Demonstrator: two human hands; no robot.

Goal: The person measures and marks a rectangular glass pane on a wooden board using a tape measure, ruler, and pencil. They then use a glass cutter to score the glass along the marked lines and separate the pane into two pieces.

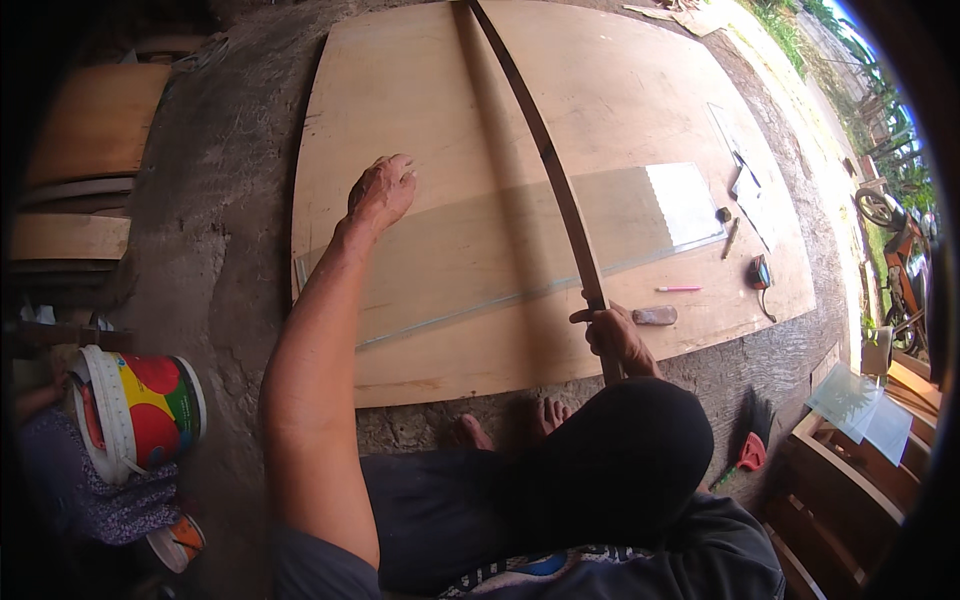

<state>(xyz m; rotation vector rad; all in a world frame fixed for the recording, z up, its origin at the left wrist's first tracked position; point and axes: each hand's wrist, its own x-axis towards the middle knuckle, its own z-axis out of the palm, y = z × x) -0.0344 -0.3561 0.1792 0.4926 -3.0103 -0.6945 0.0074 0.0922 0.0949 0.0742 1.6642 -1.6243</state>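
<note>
A large plywood board [420,80] lies in front of me with a long clear glass sheet [450,250] across it. My right hand [622,340] grips the near end of a long, narrow wooden strip [548,150], which crosses the glass and reaches the board's far edge. Over the glass, left of the strip, my left hand [384,188] is closed with curled fingers; what it holds, if anything, is hidden. Just right of my right hand lies a small, worn, flat-handled tool [655,316]. A pink pencil-like stick [678,289] rests nearby.
A tape measure [760,270], a small dark block [723,214] and a thin pen-like tool [732,238] sit at the board's right. A red-handled brush [752,452] and wooden crate [820,470] are near right. At left are a colourful bucket [160,400] and stacked boards [95,120].
</note>
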